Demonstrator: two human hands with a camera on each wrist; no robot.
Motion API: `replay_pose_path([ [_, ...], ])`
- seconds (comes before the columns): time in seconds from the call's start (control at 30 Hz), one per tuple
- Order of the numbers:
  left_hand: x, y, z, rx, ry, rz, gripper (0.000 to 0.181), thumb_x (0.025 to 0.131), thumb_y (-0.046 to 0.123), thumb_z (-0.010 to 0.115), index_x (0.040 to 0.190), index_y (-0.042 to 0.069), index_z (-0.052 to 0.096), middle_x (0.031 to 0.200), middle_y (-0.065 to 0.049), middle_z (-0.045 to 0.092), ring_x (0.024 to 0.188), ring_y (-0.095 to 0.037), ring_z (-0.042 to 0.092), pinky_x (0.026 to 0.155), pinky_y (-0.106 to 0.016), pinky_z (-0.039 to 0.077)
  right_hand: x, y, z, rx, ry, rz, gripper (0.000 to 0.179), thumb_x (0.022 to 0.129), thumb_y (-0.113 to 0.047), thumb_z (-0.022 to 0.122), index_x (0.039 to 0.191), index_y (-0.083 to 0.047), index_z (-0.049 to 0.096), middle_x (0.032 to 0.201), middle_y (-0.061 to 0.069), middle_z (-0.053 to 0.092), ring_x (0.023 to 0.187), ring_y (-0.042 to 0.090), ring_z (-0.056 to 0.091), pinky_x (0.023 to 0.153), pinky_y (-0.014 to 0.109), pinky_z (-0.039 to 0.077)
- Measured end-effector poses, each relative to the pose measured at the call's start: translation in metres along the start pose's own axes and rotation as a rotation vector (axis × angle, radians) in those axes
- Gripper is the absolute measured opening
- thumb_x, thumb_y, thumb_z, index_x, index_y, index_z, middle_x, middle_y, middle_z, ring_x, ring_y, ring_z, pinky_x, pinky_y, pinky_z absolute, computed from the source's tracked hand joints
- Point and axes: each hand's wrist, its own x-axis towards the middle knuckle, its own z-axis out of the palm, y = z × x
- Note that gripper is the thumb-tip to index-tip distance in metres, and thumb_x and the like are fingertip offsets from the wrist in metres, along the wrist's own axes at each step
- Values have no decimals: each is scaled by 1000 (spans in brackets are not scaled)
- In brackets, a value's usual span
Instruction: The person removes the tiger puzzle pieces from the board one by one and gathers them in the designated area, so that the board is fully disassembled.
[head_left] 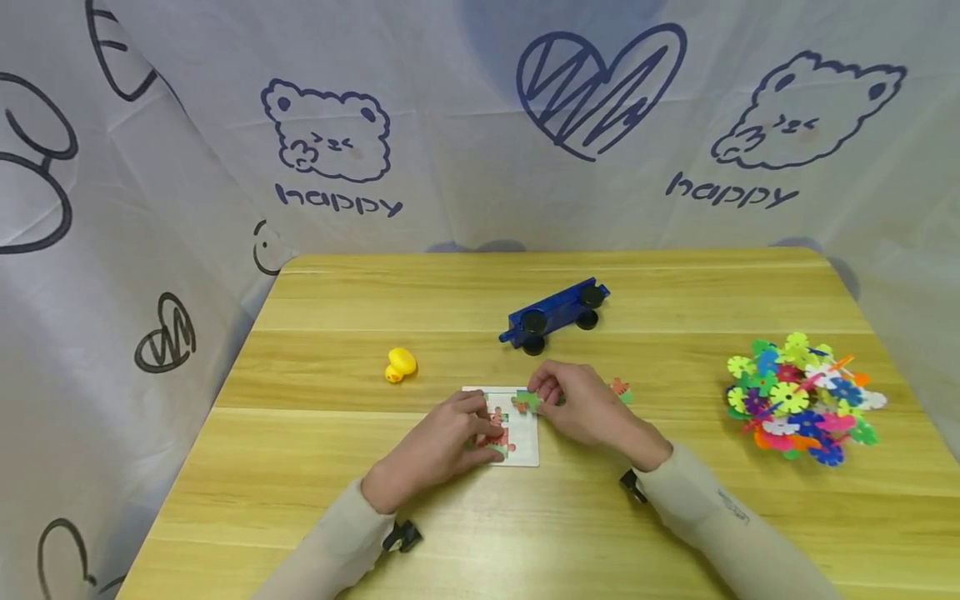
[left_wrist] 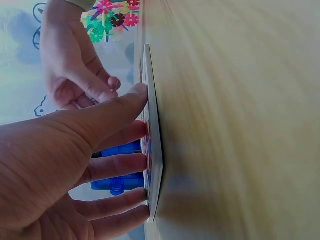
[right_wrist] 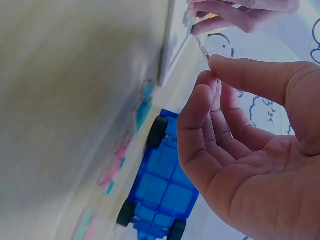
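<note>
A small white puzzle board (head_left: pixel 527 450) lies flat near the middle of the table, with pink-and-green jigsaw pieces (head_left: pixel 497 415) on its left part. My left hand (head_left: pixel 442 437) rests its fingertips on those pieces and the board; in the left wrist view its fingers (left_wrist: pixel 117 167) are spread and nearly straight. Over the board's upper right corner, my right hand (head_left: pixel 588 408) pinches a green-and-orange puzzle piece (head_left: pixel 527 402) between thumb and fingers. From the right wrist, that piece (right_wrist: pixel 202 49) shows edge-on, tilted above the table. Another loose piece (head_left: pixel 621 388) lies beyond the right hand.
Behind the board a blue toy wagon (head_left: pixel 557 312) lies tipped, black wheels showing. A small yellow toy (head_left: pixel 401 364) sits at back left. Colourful flower-shaped plastic pieces (head_left: pixel 798 400) are heaped on the right. More loose puzzle pieces (right_wrist: pixel 117 162) lie near the wagon.
</note>
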Motion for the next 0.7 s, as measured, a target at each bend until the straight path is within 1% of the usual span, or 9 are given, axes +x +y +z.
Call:
replay_pose_path([
  [0.23,-1,0,0,-11,18,26,29,93,28,90,115,10,87,95,1,66,90,-13,53,80,-23,50,-11,11,-2,13,8,1,14,99,2,74,110,-6,72,95,4,71,86,12,63,76,23,54],
  [0.5,0,1,1,-7,20,31,29,93,28,89,115,10,87,94,1,66,91,-13,53,80,-23,49,-29,21,-10,10,35,32,15,97,3,75,111,-2,73,97,5,73,87,13,64,76,22,57],
  [0.7,0,1,0,-5,27,35,28,93,28,90,114,10,87,92,1,64,90,-12,51,80,-23,48,-38,29,-14,4,42,19,17,96,4,77,111,0,73,97,6,74,86,12,65,75,23,59],
])
